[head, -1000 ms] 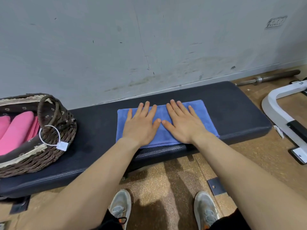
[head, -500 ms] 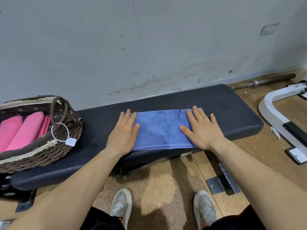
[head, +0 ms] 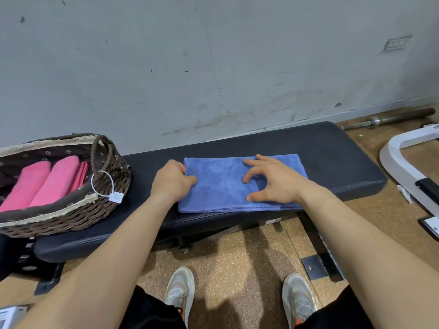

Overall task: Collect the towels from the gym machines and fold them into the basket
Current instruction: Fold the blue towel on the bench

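Note:
A folded blue towel lies flat on the black padded bench. My left hand grips the towel's left edge, thumb on top and fingers curled under it. My right hand rests on the towel's right half with fingers spread and arched, fingertips pressing the cloth. A brown wicker basket stands on the bench's left end, holding folded pink towels.
A grey scuffed wall runs right behind the bench. A steel barbell lies on the floor at the far right. A white machine frame stands to the right. My two shoes are on the cork floor below.
Both hands slid apart over the towel, then the left hand closed on its left edge. The right hand moved back toward the middle and arched its fingers.

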A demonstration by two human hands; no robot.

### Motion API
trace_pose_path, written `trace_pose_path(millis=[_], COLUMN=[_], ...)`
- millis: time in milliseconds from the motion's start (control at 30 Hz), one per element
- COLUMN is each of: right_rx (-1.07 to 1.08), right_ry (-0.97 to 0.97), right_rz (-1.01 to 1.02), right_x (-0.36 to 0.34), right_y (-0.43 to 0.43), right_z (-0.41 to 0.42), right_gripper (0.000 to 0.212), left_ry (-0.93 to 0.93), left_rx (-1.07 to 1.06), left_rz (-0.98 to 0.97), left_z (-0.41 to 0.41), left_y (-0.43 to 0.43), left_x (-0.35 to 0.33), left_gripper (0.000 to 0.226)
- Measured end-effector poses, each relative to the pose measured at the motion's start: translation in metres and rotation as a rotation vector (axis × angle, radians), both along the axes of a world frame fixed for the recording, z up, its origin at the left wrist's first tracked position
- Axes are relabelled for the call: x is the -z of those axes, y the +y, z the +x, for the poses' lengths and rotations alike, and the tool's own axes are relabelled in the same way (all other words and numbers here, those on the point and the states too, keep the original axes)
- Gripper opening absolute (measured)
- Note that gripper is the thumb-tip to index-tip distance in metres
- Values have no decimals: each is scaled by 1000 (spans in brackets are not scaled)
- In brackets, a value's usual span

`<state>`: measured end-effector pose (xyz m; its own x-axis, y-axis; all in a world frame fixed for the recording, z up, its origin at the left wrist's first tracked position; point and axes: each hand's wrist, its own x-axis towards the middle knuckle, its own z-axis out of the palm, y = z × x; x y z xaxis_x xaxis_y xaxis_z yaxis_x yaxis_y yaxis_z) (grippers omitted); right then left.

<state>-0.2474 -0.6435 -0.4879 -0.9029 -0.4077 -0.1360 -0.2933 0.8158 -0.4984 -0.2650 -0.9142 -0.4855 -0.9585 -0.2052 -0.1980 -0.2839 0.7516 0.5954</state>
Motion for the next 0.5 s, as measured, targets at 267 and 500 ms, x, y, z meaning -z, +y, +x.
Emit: trace_pose_path(millis=[267, 500], right_rx=[6, -35], right_ry=[39, 180], right_rz=[-13, -88], right_x=[8, 4], right_y=[-37, -67], right_z=[-4, -4], right_gripper=[44, 24], left_ry=[110, 208], left_rx=[-79, 68], left_rz=[491, 575], left_z=[-17, -12], left_y=[-14, 17], left_x=[-42, -81], left_gripper=[33, 23])
